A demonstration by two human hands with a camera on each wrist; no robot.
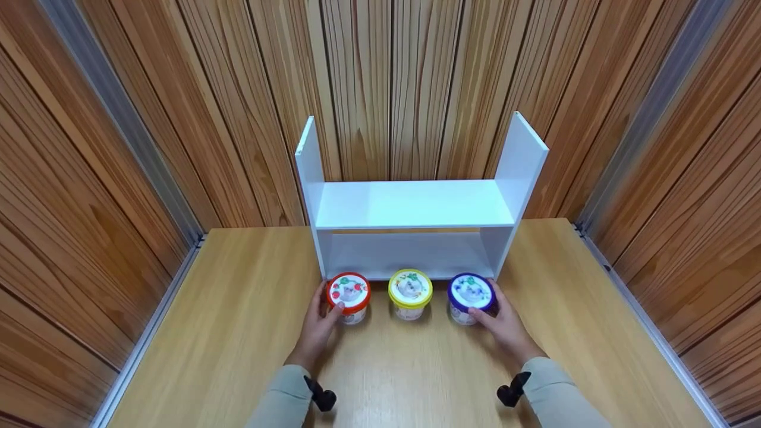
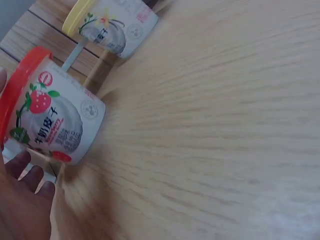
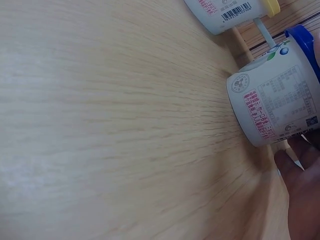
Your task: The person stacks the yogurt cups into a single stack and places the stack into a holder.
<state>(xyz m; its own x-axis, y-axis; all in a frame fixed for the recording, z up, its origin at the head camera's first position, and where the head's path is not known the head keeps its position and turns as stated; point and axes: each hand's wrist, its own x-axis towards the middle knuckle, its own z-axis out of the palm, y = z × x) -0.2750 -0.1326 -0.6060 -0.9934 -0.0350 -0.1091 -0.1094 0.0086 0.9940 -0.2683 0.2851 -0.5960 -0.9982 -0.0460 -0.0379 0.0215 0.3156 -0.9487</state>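
Observation:
Three white paper tubs stand upright in a row on the table. On the left is the red-lidded tub (image 1: 349, 290), printed with strawberries; my left hand (image 1: 318, 327) holds it round its left side, thumb at the lid's near edge. At the right end, my right hand (image 1: 506, 327) grips the blue-lidded tub (image 1: 471, 291) in the same way, from its right side. Between them the yellow-lidded tub (image 1: 410, 288) stands untouched. The left wrist view shows the strawberry print on the red-lidded tub (image 2: 55, 110); several fingertips of each hand are hidden in the head view.
Just behind the tubs stands a white two-level shelf (image 1: 416, 204) with tall side panels. Wood-plank walls (image 1: 389, 89) enclose the wooden table (image 1: 404, 380) at the back and sides. Metal rails (image 1: 648, 333) run along the table's sides.

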